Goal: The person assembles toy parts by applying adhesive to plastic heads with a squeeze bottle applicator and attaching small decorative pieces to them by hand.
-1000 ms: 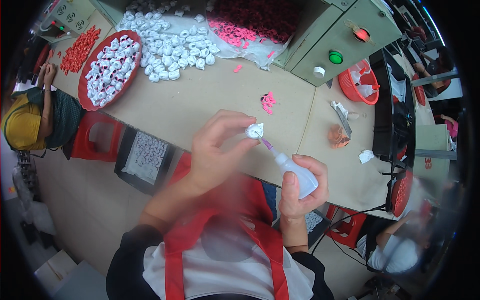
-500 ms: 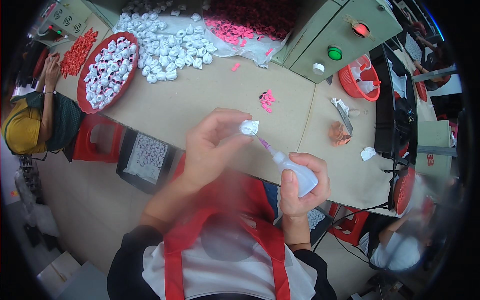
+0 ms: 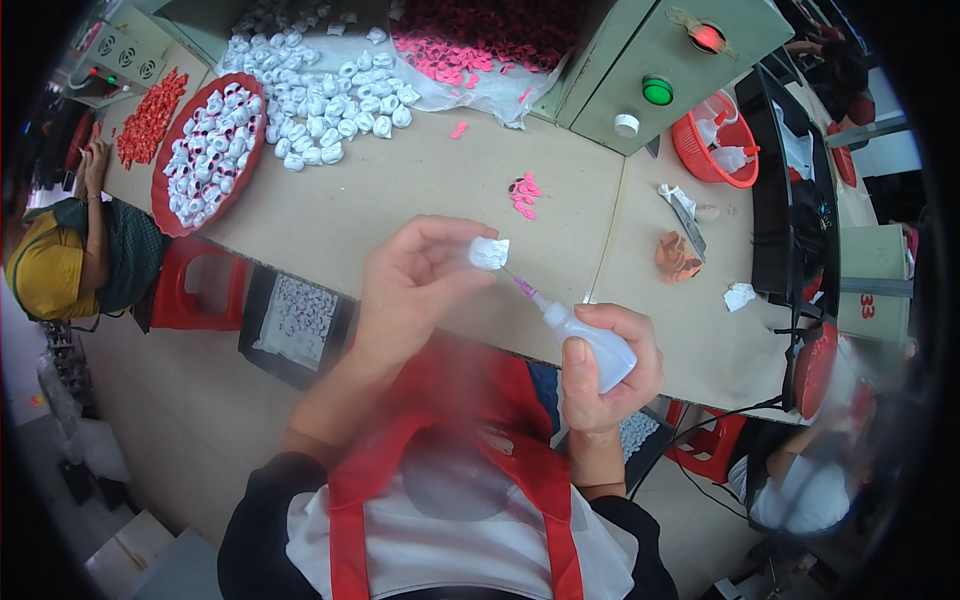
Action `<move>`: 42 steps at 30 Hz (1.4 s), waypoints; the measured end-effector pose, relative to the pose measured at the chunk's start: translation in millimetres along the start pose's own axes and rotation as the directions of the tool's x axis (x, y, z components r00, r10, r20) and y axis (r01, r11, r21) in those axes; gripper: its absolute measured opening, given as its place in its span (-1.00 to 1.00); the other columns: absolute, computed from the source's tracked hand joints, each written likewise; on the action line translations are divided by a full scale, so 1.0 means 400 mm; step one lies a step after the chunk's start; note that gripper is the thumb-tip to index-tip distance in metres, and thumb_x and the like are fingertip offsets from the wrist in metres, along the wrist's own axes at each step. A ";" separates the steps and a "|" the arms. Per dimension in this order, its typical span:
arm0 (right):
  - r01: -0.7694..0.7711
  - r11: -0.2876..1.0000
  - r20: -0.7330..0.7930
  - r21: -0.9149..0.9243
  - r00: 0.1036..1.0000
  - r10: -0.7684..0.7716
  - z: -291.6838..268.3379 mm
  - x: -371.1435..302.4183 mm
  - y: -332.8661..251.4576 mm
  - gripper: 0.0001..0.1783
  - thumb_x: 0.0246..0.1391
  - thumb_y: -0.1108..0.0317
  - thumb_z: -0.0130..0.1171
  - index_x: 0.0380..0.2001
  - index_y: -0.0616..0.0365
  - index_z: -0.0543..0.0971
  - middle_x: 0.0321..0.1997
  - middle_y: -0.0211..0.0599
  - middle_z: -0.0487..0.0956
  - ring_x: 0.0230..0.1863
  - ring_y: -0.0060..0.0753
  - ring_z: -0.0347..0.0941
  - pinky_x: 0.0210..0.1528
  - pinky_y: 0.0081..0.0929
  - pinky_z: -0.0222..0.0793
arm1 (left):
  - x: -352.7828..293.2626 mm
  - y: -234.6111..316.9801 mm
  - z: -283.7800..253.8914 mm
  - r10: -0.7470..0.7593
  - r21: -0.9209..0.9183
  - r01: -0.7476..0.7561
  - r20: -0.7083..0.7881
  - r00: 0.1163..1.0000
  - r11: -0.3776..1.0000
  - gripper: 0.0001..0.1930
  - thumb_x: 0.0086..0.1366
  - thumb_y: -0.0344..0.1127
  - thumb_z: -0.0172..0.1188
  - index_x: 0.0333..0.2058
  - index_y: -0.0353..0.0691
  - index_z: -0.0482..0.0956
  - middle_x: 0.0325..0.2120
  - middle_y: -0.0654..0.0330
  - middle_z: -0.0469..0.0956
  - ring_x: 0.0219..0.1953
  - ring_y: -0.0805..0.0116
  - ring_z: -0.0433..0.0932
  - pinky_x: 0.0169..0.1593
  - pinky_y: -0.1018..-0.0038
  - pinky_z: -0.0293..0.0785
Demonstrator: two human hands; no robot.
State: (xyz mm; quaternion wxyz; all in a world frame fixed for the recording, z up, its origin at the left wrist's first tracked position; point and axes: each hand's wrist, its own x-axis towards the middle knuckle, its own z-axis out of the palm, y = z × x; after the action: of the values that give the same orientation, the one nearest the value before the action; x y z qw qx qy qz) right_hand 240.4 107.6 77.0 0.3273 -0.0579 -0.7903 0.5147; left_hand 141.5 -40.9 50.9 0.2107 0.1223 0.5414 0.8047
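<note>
Between thumb and fingers, my left hand (image 3: 415, 280) pinches a small white moulded piece (image 3: 489, 253). My right hand (image 3: 615, 370) is wrapped round a translucent squeeze bottle (image 3: 592, 345) with a pink-based needle tip (image 3: 528, 288). The needle points up and left, its fine end at the white piece's lower right edge; whether it touches cannot be made out. Beyond my hands lies a small cluster of pink pieces (image 3: 524, 195), some with dark spots. A heap of similar white pieces (image 3: 340, 105) spreads over the table's far left.
A red bowl (image 3: 255, 140) of white pieces stands at left. Pink pieces (image 3: 470, 50) are piled at the back beside a green machine box (image 3: 640, 75). To the right are a red basket (image 3: 680, 145) of bottles, a blade (image 3: 690, 228), and crumpled brown material (image 3: 677, 257). A co-worker (image 3: 60, 250) sits at left.
The view has shifted slightly, so the table things sit a little differently in it. Both hands keep their grips, with the needle still at the white piece.
</note>
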 end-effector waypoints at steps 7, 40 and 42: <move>-0.036 0.995 -0.012 0.088 0.999 0.037 0.025 0.005 -0.002 -0.81 -0.22 0.53 0.10 -0.42 0.33 0.48 -0.54 -0.20 0.57 -0.54 -0.52 0.51 -0.47 -0.65 0.39 | 0.000 -0.001 -0.009 0.008 -0.007 -0.008 0.014 1.000 1.000 -0.70 0.05 -0.66 0.15 -0.19 -0.40 0.41 -0.23 0.10 0.49 -0.17 0.43 0.48 -0.10 0.54 0.43; -0.397 0.918 0.314 -0.005 0.871 0.378 0.096 0.062 0.055 -0.89 -0.16 0.46 0.25 -0.48 0.21 0.55 -0.61 -0.40 0.52 -0.56 -0.64 0.40 -0.45 -0.67 0.33 | -0.005 -0.064 -0.036 0.164 0.340 -0.153 -0.003 0.987 0.928 -0.71 0.03 -0.62 0.13 -0.20 -0.32 0.50 -0.19 0.14 0.44 -0.16 0.38 0.48 -0.08 0.50 0.41; -0.412 0.910 0.264 -0.034 0.875 0.406 0.097 0.056 0.053 -0.88 -0.16 0.44 0.26 -0.48 0.21 0.55 -0.63 -0.42 0.51 -0.57 -0.66 0.39 -0.47 -0.68 0.32 | -0.007 -0.064 -0.040 0.232 0.367 -0.234 0.050 0.971 0.900 -0.73 0.04 -0.60 0.13 -0.21 -0.32 0.51 -0.20 0.14 0.45 -0.16 0.35 0.48 -0.07 0.50 0.41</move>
State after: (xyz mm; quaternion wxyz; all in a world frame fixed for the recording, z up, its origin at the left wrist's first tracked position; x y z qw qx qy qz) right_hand 195.2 97.0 59.2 0.1031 -0.1503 -0.7907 0.5845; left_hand 142.5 -46.9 21.4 0.0875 0.2257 0.6643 0.7072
